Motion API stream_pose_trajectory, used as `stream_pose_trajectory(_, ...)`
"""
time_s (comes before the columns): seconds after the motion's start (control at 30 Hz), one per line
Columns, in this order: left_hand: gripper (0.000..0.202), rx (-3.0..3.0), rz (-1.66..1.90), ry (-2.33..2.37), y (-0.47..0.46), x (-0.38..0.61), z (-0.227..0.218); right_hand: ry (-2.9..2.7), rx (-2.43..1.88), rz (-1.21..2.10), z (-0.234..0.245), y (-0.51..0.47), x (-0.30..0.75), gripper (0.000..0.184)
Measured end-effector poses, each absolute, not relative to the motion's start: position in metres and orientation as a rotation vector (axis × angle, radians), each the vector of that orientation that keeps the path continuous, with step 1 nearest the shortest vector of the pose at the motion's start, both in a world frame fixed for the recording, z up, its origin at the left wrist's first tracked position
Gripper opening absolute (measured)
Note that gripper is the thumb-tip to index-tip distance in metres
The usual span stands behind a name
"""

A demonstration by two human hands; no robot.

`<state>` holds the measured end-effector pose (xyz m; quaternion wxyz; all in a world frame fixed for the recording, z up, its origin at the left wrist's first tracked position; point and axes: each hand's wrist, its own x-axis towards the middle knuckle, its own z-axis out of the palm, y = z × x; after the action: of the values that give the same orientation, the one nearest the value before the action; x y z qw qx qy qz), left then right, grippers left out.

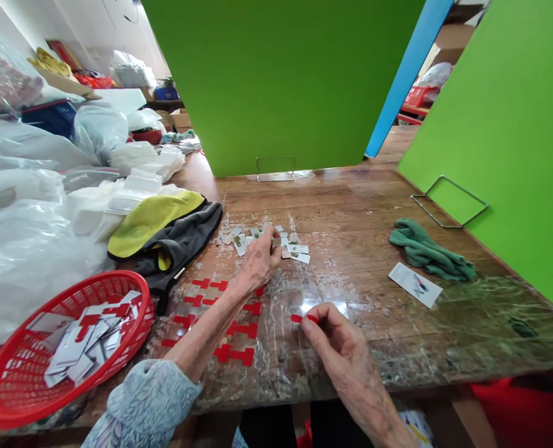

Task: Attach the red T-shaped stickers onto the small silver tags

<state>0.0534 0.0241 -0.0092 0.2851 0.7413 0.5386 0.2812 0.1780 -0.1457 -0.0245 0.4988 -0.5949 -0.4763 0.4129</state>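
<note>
My left hand (260,256) reaches over a loose scatter of small white-and-green cards (299,249), its fingers curled together around the edge of one small card (277,242). Nearer the front edge, my right hand (342,348) pinches a red T-shaped tab (297,318) between thumb and forefinger, partly covered by the fingertips. Under and beside my left forearm, several more red T-shaped pieces (246,330) lie in rows on the wooden table (346,211). The forearm hides some of them.
A red plastic basket (12,401) at left holds white cards with red tabs. Behind it lie a yellow-and-grey cloth (157,218) and plastic bags (33,249). At right are a green cloth (426,249) and a printed card (415,285). Green panels (286,81) stand on wire feet.
</note>
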Motion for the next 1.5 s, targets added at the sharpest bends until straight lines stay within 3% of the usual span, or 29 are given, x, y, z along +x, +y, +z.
stream_pose_trajectory(0.17, 0.018, 1.712, 0.743, 1.198, -0.022, 0.043, 0.012, -1.049, -1.305, 1.0, -0.007, -0.141, 0.191, 0.018)
stream_pose_trajectory(0.27, 0.032, 1.243, 0.739, 1.08, -0.067, 0.029, 0.019, -1.045, -1.276, 0.991, 0.003, -0.141, 0.192, 0.016)
stream_pose_trajectory(0.47, 0.039, 0.553, 0.754, 1.001, -0.123, 0.014, 0.005, -1.135, -1.288, 1.103, 0.0, -0.156, 0.182, 0.017)
stream_pose_trajectory(0.7, 0.029, 0.89, 0.707, 0.97, -0.147, 0.011, -0.004, -1.211, -1.246, 1.153, -0.007, -0.173, 0.17, 0.014)
stream_pose_trajectory(0.87, 0.037, 0.789, 0.692, 0.946, -0.15, 0.007, 0.004, -1.249, -1.219, 1.128, -0.013, -0.184, 0.16, 0.013)
stream_pose_trajectory(1.0, 0.025, 0.766, 0.668, 0.916, -0.15, 0.0, 0.005, -1.239, -1.224, 1.115, -0.012, -0.187, 0.161, 0.013)
stream_pose_trajectory(1.3, 0.023, 0.87, 0.839, 1.045, -0.16, -0.002, -0.015, -1.223, -1.273, 1.1, -0.012, -0.192, 0.162, 0.014)
stream_pose_trajectory(1.5, 0.024, 0.84, 0.849, 1.074, -0.162, 0.0, -0.006, -1.255, -1.324, 1.021, -0.018, -0.199, 0.162, 0.016)
